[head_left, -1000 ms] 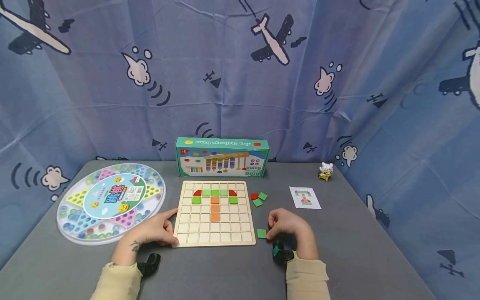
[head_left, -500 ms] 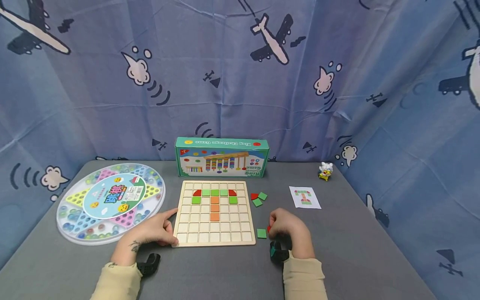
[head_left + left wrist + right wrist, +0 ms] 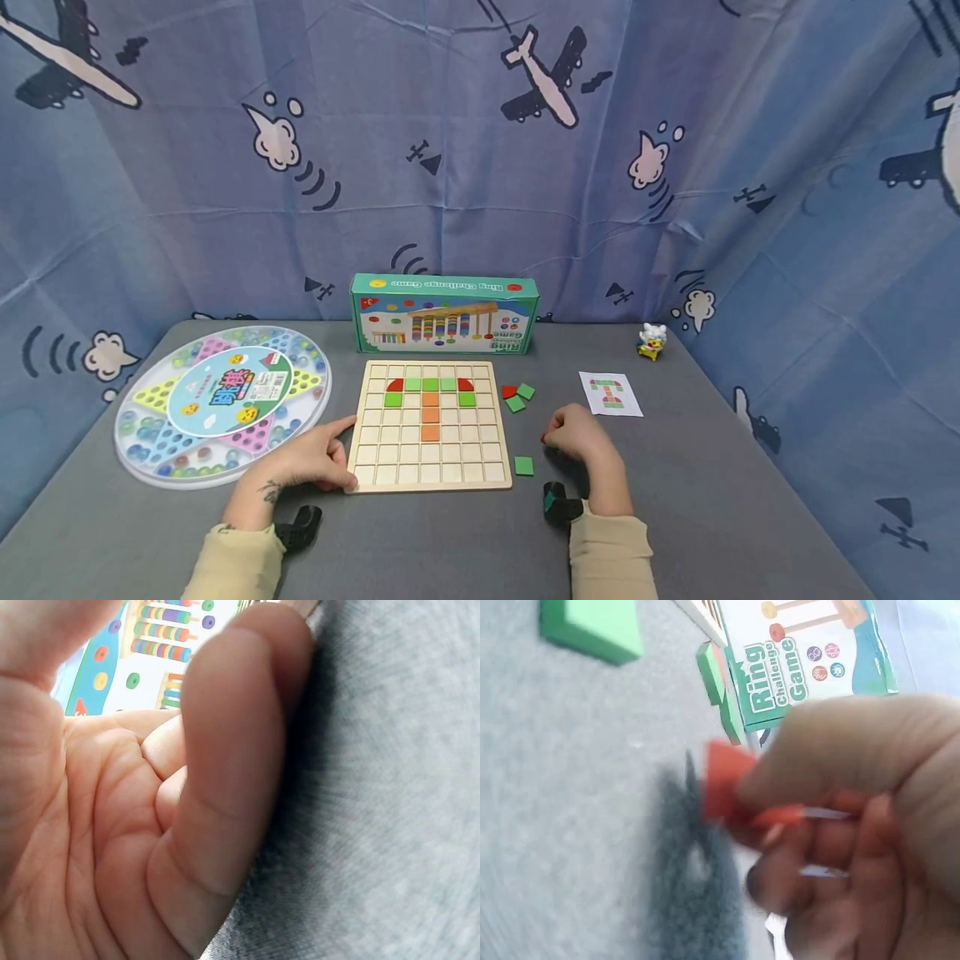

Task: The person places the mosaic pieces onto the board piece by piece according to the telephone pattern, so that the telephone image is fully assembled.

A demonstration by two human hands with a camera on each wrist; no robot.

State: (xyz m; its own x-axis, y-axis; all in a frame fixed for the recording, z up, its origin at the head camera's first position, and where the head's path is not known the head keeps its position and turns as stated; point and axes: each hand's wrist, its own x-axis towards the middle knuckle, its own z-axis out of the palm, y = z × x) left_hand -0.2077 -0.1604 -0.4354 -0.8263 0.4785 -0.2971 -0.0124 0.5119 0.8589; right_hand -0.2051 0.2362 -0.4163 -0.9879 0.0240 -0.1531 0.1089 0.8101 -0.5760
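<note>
My left hand (image 3: pixel 303 460) is at the left side of the wooden grid board (image 3: pixel 408 454), its index finger and thumb touching the edge near the lower left corner. Red, green and orange tiles form a T-like figure in the board's upper and middle cells. Between thumb and fingers my right hand (image 3: pixel 583 435) pinches a small red tile (image 3: pixel 721 780), held just above the table to the right of the board; the fingers partly hide its shape. A single green tile (image 3: pixel 523 466) lies left of and below that hand.
Two green tiles (image 3: pixel 515 404) and a red tile (image 3: pixel 509 392) lie by the board's right edge. A pattern card (image 3: pixel 624 403) sits farther right, with a small figurine (image 3: pixel 651 342) behind. A game box (image 3: pixel 446 325) stands behind the board; a round marble game (image 3: pixel 146 468) is left.
My right hand has picked up the red tile beside the green one and moved slightly away from the board and toward the card. The left hand keeps its place.
</note>
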